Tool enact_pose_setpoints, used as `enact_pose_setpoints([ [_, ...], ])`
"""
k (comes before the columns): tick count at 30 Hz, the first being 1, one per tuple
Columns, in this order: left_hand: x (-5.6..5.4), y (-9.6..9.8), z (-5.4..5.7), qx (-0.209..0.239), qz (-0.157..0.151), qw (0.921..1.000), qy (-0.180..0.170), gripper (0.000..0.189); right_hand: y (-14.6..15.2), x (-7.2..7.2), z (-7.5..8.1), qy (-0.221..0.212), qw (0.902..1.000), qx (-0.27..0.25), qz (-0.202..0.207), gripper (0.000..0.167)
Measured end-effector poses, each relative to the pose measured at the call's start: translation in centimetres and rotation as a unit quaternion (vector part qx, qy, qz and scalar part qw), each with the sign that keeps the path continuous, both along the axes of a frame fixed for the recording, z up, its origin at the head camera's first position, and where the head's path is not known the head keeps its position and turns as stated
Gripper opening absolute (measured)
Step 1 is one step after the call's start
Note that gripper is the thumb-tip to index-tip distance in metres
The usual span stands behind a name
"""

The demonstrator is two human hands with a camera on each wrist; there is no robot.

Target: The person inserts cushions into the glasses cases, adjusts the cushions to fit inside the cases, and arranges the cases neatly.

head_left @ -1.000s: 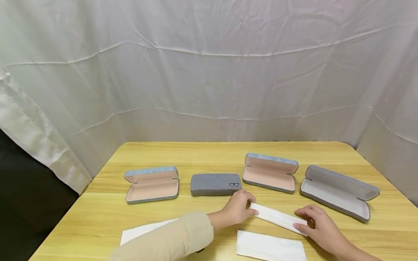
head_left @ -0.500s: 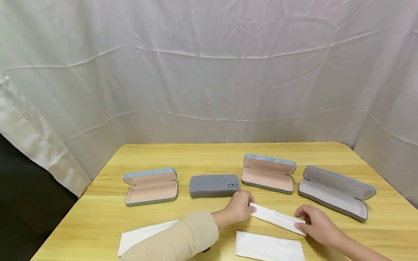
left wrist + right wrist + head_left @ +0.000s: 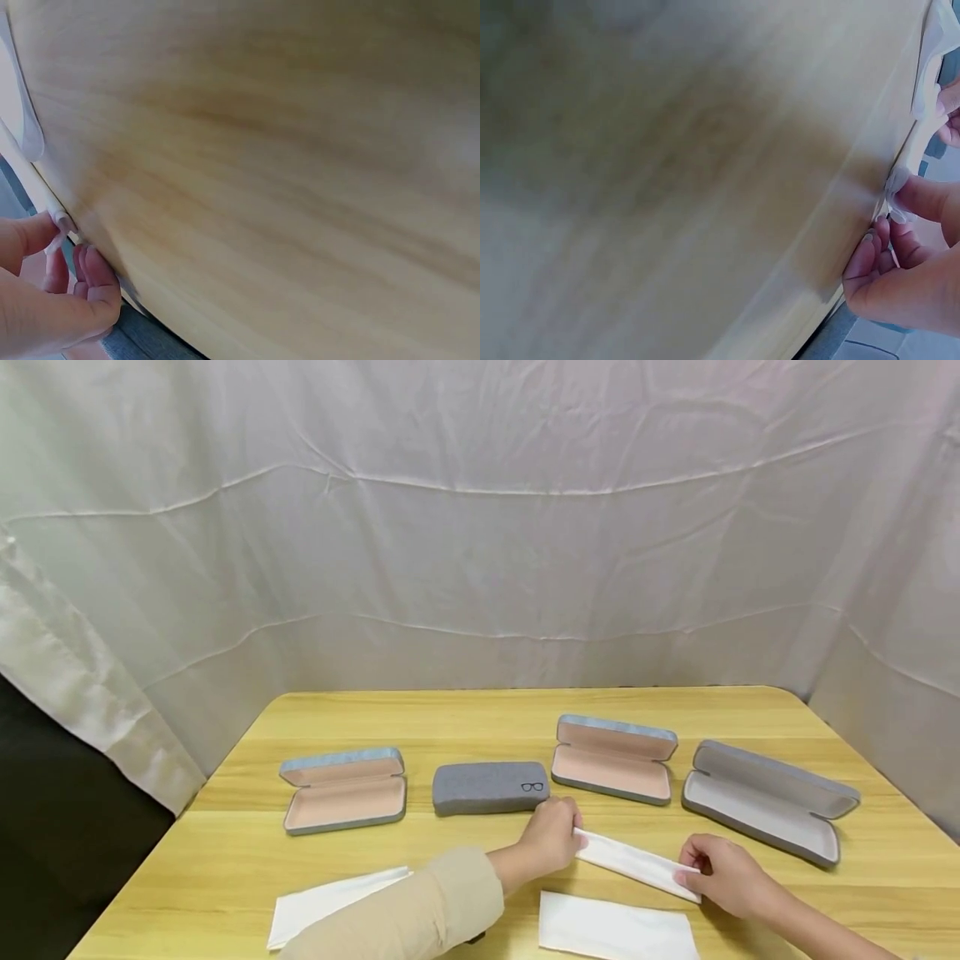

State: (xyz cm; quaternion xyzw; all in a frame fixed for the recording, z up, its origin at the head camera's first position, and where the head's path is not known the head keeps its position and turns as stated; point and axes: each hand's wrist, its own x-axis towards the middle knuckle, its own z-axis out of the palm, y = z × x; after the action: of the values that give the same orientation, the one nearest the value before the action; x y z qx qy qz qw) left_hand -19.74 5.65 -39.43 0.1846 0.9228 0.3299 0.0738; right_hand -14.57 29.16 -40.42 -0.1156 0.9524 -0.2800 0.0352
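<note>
A narrow folded white cloth (image 3: 636,865) stretches at a slant between both hands in the head view. My left hand (image 3: 552,837) pinches its left end between thumb and curled fingers, just in front of the closed grey glasses case (image 3: 487,787). At the other end my right hand (image 3: 723,875) pinches the cloth's right tip. The left wrist view shows the left hand (image 3: 64,285) with thumb and fingers closed on the cloth's edge. In the right wrist view the right hand (image 3: 907,255) grips the white edge likewise.
Two blue cases with pink lining, the left one (image 3: 345,791) and the back one (image 3: 615,758), stand open. An open grey case (image 3: 765,802) lies at right. Folded white cloths lie in front, one at centre (image 3: 615,927) and one at left (image 3: 322,902), partly under the left sleeve.
Fingers of both hands have curled in more tightly at the cloth's ends. The cloth stays in nearly the same place; the head view has shifted slightly.
</note>
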Motion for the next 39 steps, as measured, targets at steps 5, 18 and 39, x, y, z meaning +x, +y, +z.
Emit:
enact_pose_setpoints([
  [5,0.0,-0.5,-0.1,0.045,-0.016,0.9988,-0.004,0.021,0.0,0.1,0.0,0.0,0.9998,-0.017,-0.006,0.019],
  [18,-1.1,-1.1,0.5,0.103,-0.051,0.9933,-0.015,0.008,0.4,-0.3,1.1,-0.004,0.9927,-0.114,-0.04,0.015],
  [39,-5.2,-0.7,1.9,0.168,-0.009,0.9858,0.004,0.008,0.0,-3.8,3.0,-0.034,0.9688,-0.209,-0.13,0.023],
])
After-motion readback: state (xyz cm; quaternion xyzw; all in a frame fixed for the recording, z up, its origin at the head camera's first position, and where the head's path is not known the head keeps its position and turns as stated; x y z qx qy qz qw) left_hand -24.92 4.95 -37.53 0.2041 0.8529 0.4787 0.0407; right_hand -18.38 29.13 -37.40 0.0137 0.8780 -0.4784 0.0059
